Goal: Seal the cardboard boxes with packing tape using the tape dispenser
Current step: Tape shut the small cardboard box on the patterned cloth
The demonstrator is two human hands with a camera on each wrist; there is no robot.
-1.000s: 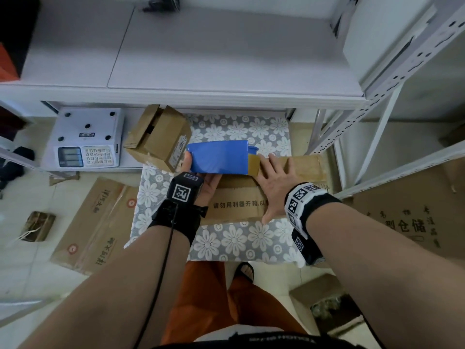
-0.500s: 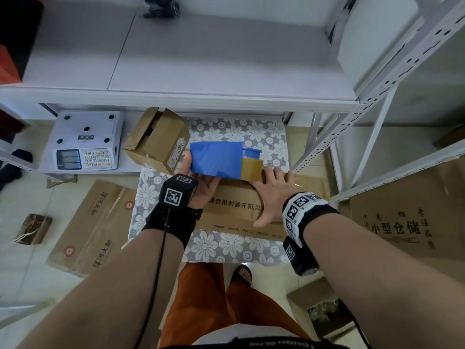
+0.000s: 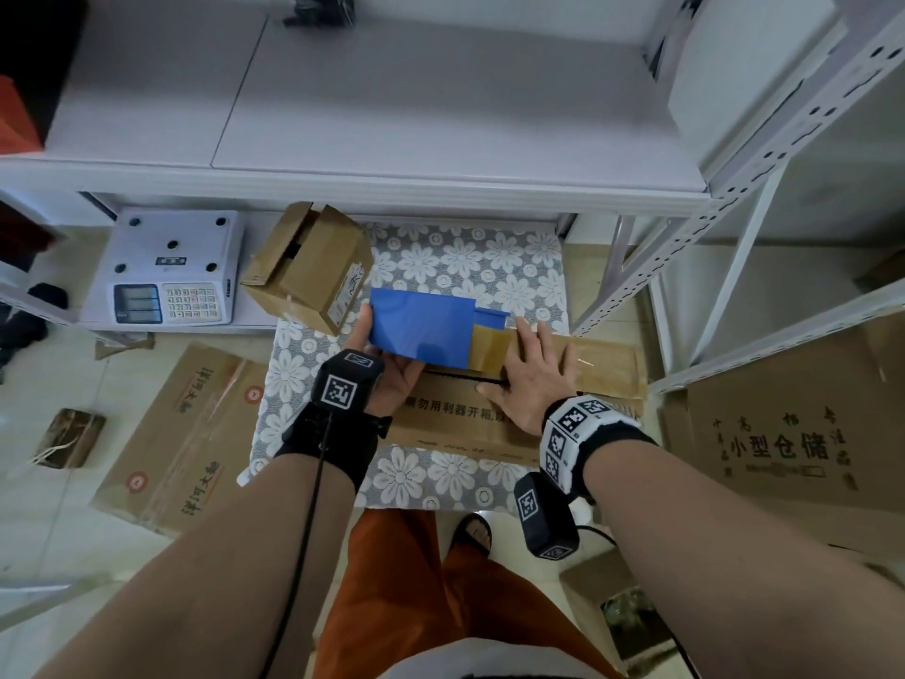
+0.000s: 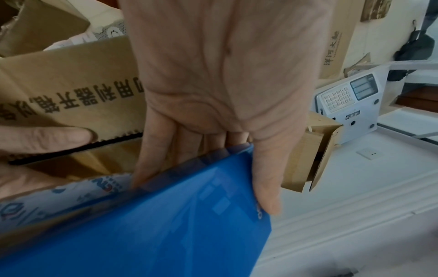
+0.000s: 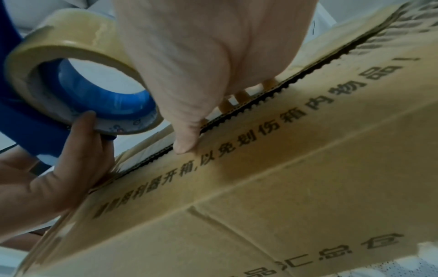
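Observation:
A printed cardboard box [image 3: 455, 423] lies on the flowered mat [image 3: 489, 267] with its two top flaps meeting at a dark seam [image 5: 237, 110]. My left hand [image 3: 392, 370] grips the blue tape dispenser [image 3: 421, 325] over the seam's left part; thumb on top, fingers underneath [image 4: 147, 165]. The tan tape roll [image 5: 71, 52] sits in it, and a shiny strip of tape [image 3: 602, 365] runs along the seam to the right. My right hand [image 3: 534, 370] lies flat on the flaps just right of the dispenser, fingers straight, thumb [image 5: 184, 138] at the seam.
A smaller open carton [image 3: 308, 267] lies tipped at the mat's back left. A white scale [image 3: 171, 272] stands left of it. Flattened cartons [image 3: 181, 433] lie on the floor left, a large printed box [image 3: 783, 433] right. A shelf board [image 3: 392, 115] overhangs the back; white rack posts [image 3: 636, 276] stand right.
The dispenser and my left hand have moved slightly left along the seam, baring more laid tape to the right. My right hand stays flat on the flaps beside it.

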